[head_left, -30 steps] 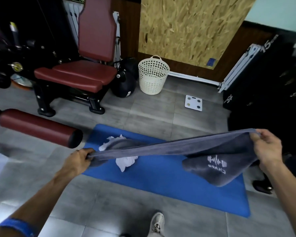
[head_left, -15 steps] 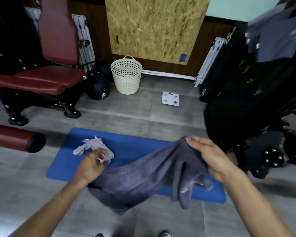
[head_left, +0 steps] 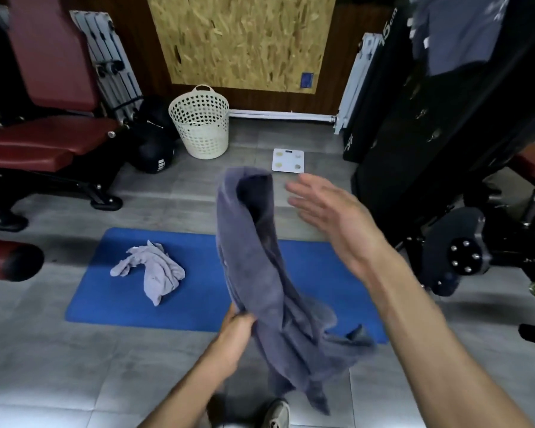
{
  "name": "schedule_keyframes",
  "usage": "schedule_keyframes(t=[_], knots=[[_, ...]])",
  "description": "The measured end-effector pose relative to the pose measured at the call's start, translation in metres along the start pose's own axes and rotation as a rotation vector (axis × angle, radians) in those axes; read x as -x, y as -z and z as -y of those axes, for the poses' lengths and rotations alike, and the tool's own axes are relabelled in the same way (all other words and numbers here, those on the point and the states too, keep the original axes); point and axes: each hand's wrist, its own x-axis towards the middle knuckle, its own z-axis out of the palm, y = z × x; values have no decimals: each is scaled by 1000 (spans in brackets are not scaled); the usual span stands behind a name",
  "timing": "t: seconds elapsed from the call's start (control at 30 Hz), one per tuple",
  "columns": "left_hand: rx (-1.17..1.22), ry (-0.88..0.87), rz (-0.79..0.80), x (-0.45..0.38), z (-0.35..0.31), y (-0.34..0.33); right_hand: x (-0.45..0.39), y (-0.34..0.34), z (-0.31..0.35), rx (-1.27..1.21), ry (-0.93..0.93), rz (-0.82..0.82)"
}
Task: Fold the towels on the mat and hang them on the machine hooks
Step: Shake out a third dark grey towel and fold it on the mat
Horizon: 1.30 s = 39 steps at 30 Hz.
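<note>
A dark grey towel [head_left: 260, 257] hangs bunched and twisted in the air above the blue mat [head_left: 198, 291]. My left hand [head_left: 237, 332] grips it low down, near its middle. My right hand [head_left: 328, 217] is beside the towel's upper part, fingers straight and spread, holding nothing. A crumpled light grey towel [head_left: 155, 270] lies on the left part of the mat. On the black machine [head_left: 414, 134] at the right, a grey towel [head_left: 457, 35] hangs at the top; the hooks themselves are not visible.
A white laundry basket [head_left: 201, 122] and a white scale [head_left: 288, 160] stand on the floor behind the mat. A red padded bench machine [head_left: 44, 140] fills the left, with a red roller pad [head_left: 10, 262] at the left edge. My shoe [head_left: 277, 412] shows at the bottom.
My right hand let go of the dark towel and opened. My left hand moved right and lower, now holding the bunched towel alone. The view turned right toward the black machine.
</note>
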Motion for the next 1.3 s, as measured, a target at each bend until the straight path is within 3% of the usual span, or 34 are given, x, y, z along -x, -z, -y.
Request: schedule_keyframes(t=[0.1, 0.17, 0.3, 0.47, 0.57, 0.7, 0.8, 0.9, 0.97, 1.03, 1.17, 1.3], knots=[[238, -36, 110, 4, -48, -20, 23, 37, -39, 163, 40, 37], [355, -20, 194, 1, -77, -26, 46, 39, -79, 109, -5, 75], [478, 69, 286, -17, -107, -29, 66, 10, -121, 167, 111, -35], [300, 183, 232, -35, -111, -25, 20, -27, -115, 266, 158, -316], [174, 207, 179, -45, -119, -8, 0, -43, -108, 476, 230, -442], [-309, 45, 231, -54, -126, 32, -26, -66, -90, 872, 373, -602], [-476, -95, 259, -47, -117, 51, -48, -91, -71, 1118, 449, -718], [-565, -347, -47, -57, -110, 65, -68, -121, -57, 1163, 604, -641], [-592, -446, -155, -70, -111, 77, -79, -138, -49, 899, 551, -474], [-512, -540, -162, -81, -116, 90, -85, -150, -46, 626, 372, -363], [-679, -783, -211, -101, -131, 118, -82, -150, -42, 595, 240, -287], [-910, -722, -290, -127, -128, 151, -75, -123, -41, 669, 232, -321]])
